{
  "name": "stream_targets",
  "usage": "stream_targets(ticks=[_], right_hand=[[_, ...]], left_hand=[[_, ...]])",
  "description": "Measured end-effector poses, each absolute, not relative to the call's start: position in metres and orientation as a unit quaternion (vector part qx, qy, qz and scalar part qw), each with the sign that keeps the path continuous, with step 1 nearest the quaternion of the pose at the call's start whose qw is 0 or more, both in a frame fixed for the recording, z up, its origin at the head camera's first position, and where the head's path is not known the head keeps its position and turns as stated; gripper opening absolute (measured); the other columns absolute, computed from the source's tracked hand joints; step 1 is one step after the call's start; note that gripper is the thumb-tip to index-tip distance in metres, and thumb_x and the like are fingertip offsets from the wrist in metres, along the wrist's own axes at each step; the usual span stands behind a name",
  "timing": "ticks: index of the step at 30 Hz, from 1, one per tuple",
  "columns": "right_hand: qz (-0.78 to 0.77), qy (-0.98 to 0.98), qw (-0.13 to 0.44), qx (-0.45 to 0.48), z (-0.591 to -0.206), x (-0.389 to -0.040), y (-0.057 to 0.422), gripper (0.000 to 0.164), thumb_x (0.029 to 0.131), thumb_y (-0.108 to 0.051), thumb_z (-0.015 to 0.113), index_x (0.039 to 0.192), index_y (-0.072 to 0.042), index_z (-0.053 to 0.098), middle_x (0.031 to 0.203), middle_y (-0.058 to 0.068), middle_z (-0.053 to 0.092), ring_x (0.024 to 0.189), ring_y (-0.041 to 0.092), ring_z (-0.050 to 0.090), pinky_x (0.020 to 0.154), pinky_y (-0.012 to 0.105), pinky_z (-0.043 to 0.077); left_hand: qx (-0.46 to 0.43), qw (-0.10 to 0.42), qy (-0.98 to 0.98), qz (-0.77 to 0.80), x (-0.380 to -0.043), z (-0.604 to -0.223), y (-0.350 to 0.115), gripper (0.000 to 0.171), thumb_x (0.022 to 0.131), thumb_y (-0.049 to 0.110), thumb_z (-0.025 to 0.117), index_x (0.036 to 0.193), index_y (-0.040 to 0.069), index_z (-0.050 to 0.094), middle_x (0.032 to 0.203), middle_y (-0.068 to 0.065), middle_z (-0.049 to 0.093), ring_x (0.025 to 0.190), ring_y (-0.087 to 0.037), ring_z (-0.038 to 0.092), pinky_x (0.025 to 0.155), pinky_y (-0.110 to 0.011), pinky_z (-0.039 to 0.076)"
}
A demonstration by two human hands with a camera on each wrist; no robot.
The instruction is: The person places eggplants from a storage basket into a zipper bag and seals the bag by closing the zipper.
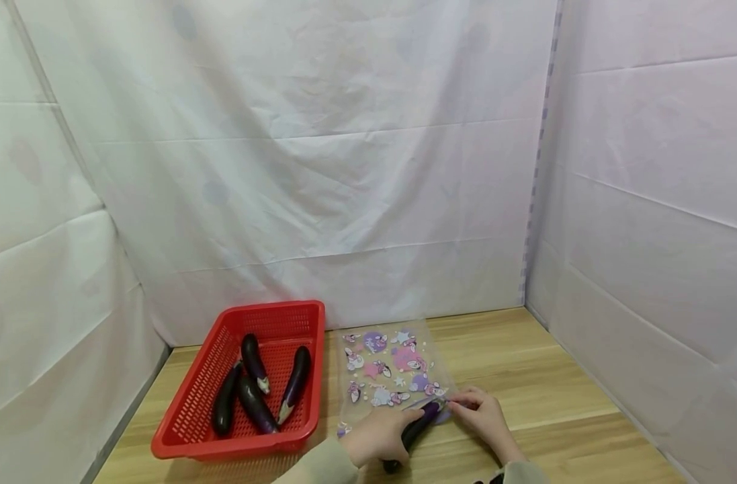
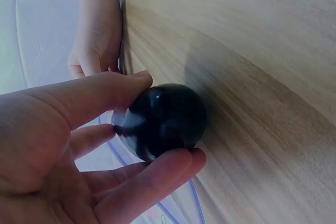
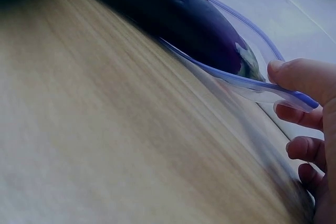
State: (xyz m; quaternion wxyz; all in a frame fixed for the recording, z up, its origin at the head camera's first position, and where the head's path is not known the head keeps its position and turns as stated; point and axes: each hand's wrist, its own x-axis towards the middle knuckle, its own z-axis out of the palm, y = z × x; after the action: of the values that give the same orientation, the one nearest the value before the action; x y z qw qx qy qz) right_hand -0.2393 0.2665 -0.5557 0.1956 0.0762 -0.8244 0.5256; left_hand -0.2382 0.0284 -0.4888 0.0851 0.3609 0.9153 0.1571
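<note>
Left grip (image 1: 377, 433) is clamped round an eggplant (image 1: 419, 429); right grip (image 1: 482, 413) pinches the bag (image 1: 398, 366), which reaches the surface's (image 1: 574, 403) back edge. A drooping rim (image 3: 212, 70) could snag the stem end (image 3: 250, 65).

White, creased sheets (image 1: 356, 168) hang around 3 sides of a wood-grain table (image 1: 561, 383) in soft light.

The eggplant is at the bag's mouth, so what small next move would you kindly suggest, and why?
Probably the left hand should slide the eggplant slightly farther into the bag: its stem end lies between both sides of the blue rim, most of its body appears outside, and the right hand pinches that rim, which should steady it.
</note>
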Motion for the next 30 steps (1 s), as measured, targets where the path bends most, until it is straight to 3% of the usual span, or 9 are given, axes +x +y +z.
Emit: stream_targets(ticks=[7, 14, 22, 30], right_hand=[[0.525, -0.821, 0.208, 0.079, -0.565, -0.244, 0.268, 0.008, 0.076, 0.000, 0.079, 0.083, -0.003, 0.076, 0.085, 0.007, 0.069, 0.072, 0.007, 0.056, 0.062, 0.023, 0.046], [0.525, -0.819, 0.216, 0.079, -0.591, -0.258, 0.278, 0.012, 0.073, -0.003, 0.082, 0.082, -0.010, 0.078, 0.083, -0.002, 0.068, 0.071, 0.005, 0.055, 0.063, 0.022, 0.045], [0.534, -0.816, 0.209, 0.078, -0.591, -0.261, 0.279, 0.012, 0.073, -0.006, 0.083, 0.082, -0.012, 0.078, 0.082, -0.004, 0.067, 0.072, 0.006, 0.056, 0.063, 0.022, 0.046], [0.525, -0.816, 0.225, 0.092, -0.586, -0.257, 0.275, 0.012, 0.073, 0.003, 0.079, 0.083, -0.004, 0.077, 0.083, 0.006, 0.068, 0.072, 0.007, 0.056, 0.062, 0.023, 0.046]], left_hand=[[0.352, 0.083, 0.918, 0.164, -0.237, -0.487, 0.030, 0.078, 0.062, 0.018, 0.087, 0.135, 0.022, 0.059, 0.121, 0.008, 0.064, 0.102, -0.008, 0.059, 0.084, -0.027, 0.046], [0.354, 0.084, 0.915, 0.174, -0.237, -0.488, 0.033, 0.079, 0.061, 0.020, 0.089, 0.135, 0.019, 0.059, 0.124, 0.008, 0.063, 0.108, -0.008, 0.058, 0.088, -0.026, 0.046], [0.351, 0.075, 0.912, 0.197, -0.241, -0.493, 0.036, 0.077, 0.062, 0.020, 0.088, 0.133, 0.014, 0.059, 0.122, 0.005, 0.064, 0.105, -0.009, 0.059, 0.088, -0.027, 0.046], [0.340, 0.061, 0.919, 0.190, -0.241, -0.495, 0.042, 0.072, 0.067, 0.026, 0.087, 0.132, 0.011, 0.060, 0.115, 0.002, 0.068, 0.101, -0.013, 0.063, 0.088, -0.031, 0.048]])
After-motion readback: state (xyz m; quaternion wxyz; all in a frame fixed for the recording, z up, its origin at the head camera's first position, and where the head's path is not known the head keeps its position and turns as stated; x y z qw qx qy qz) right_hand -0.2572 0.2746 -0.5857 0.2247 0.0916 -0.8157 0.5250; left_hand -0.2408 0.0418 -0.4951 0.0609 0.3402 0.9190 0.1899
